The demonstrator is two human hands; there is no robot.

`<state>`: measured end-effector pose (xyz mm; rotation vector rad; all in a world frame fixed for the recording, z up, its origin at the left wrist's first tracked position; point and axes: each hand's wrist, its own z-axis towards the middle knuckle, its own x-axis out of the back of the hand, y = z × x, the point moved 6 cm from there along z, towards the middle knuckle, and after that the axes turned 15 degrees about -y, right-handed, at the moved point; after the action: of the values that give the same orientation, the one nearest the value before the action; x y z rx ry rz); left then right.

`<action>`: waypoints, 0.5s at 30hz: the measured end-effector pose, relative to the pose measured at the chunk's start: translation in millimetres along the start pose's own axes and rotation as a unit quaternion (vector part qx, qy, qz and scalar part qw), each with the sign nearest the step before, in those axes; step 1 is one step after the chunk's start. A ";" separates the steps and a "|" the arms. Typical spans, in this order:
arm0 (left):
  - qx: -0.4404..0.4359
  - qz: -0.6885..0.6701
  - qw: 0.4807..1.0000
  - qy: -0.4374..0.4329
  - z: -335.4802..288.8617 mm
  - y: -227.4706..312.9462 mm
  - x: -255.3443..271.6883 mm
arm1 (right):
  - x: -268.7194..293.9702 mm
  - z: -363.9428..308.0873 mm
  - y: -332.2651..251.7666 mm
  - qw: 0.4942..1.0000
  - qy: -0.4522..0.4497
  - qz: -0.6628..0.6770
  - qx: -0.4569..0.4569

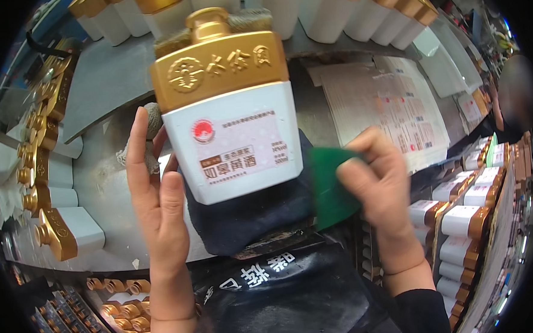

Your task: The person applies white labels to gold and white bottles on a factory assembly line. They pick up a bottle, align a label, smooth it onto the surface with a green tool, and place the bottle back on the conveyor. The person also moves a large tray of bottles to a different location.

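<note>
A white bottle (pixel 238 145) with an embossed gold shoulder and neck lies tilted on a dark cloth-covered pad (pixel 212 223), a printed label on its front. My left hand (pixel 159 196) is beside the bottle's left edge, fingers stretched up and the thumb apart, with nothing held. Between thumb and fingers, my right hand (pixel 379 182) pinches a flat green scraper (pixel 334 187) near the bottle's lower right edge; this hand is slightly blurred. Behind my left fingers sits a greyish knitted cloth (pixel 152 121), partly hidden. A brush-like strip (pixel 253 20) shows behind the bottle neck.
Sheets of printed labels (pixel 390 112) lie on the metal bench to the right. White-and-gold bottles (pixel 331 12) stand along the back, and others (pixel 77 230) lie at the left. Several more (pixel 462 219) fill a rack at right, near another person (pixel 515 87). Gold caps (pixel 126 312) sit below.
</note>
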<state>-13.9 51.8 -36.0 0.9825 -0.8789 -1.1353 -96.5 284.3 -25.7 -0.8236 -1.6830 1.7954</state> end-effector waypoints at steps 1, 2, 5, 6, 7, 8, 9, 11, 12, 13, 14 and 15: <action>-0.008 0.010 1.000 0.011 1.6 2.2 3.1 | 13.7 6.7 -10.7 0.997 0.018 -0.043 0.061; -0.014 0.018 1.000 0.020 2.9 2.8 6.1 | 25.2 16.8 -18.5 0.993 0.009 -0.073 0.096; -0.020 0.018 0.999 -0.037 9.6 3.2 -0.2 | 30.6 51.1 -9.2 0.995 0.001 -0.090 0.042; -0.024 0.003 0.999 -0.040 13.3 4.1 -3.6 | 26.4 58.1 -6.8 0.994 -0.029 -0.097 0.036; -0.020 0.007 0.999 -0.026 15.0 3.5 -4.0 | 18.8 62.0 -8.1 0.988 -0.073 -0.135 -0.013; -0.016 0.011 1.000 -0.011 16.5 2.8 -3.7 | 10.7 67.5 -5.0 0.989 -0.054 -0.135 0.001; -0.010 0.010 1.000 -0.010 18.1 2.2 -4.3 | 1.4 69.8 -8.8 0.980 -0.082 -0.180 -0.033; 0.003 0.006 1.000 -0.008 20.0 1.6 -4.4 | -8.1 71.4 -15.1 0.956 -0.111 -0.265 -0.061; 0.005 0.002 1.000 -0.008 21.7 1.6 -4.0 | -9.6 72.7 -16.6 0.944 -0.113 -0.305 -0.054; 0.011 -0.002 1.000 -0.007 22.0 -0.3 -3.7 | -11.3 73.5 -15.9 0.931 -0.117 -0.343 -0.048; 0.016 -0.007 1.000 -0.006 22.2 -2.1 -3.4 | -12.2 74.0 -16.3 0.930 -0.116 -0.343 -0.056; 0.012 -0.002 1.000 -0.003 22.4 -2.6 -2.7 | -13.6 74.3 -18.7 0.930 -0.116 -0.344 -0.064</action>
<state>-36.1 50.2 -31.3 1.0010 -0.8983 -1.1341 -143.2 226.0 -3.7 -0.0242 -1.9323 1.3279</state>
